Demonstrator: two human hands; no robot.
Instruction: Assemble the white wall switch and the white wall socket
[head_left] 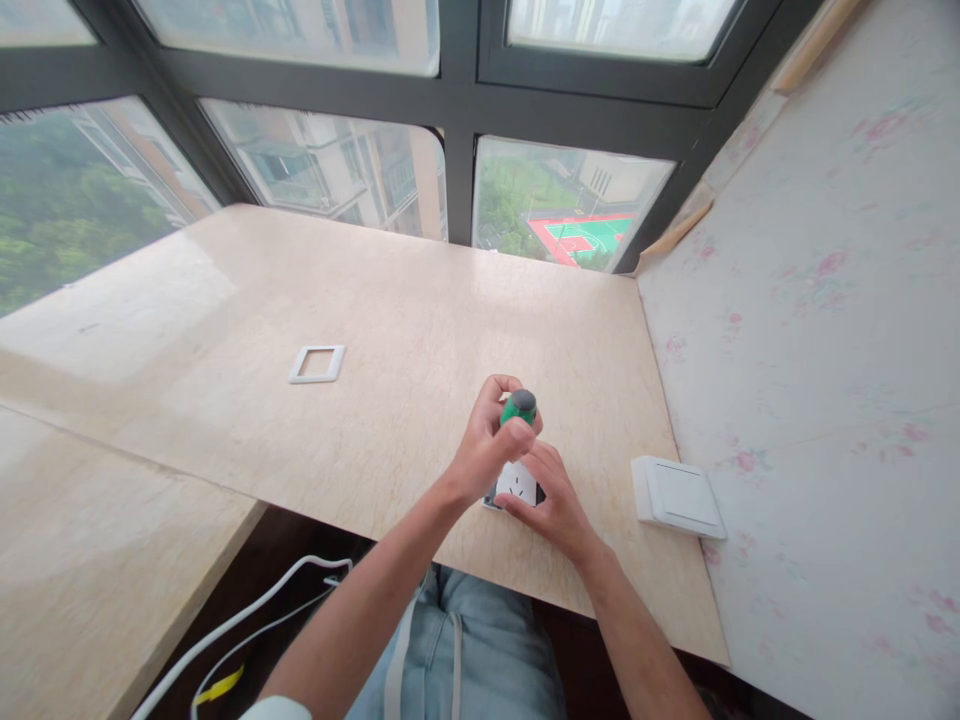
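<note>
My left hand (493,440) is closed around the green handle of a screwdriver (519,404), which has a dark grey end cap pointing up at me. Its shaft and tip are hidden behind my fingers. Just below, a white wall socket (517,484) with dark slots lies on the stone sill, its cover frame off. My right hand (551,497) grips this socket from the right, the thumb along its near edge and the fingers along the far side.
A white cover frame (316,364) lies on the sill (405,330) to the left. At the right stands a white switch (679,497) against the flowered wall (825,350). Windows edge the far side. White cables (262,598) hang in the dark gap at lower left.
</note>
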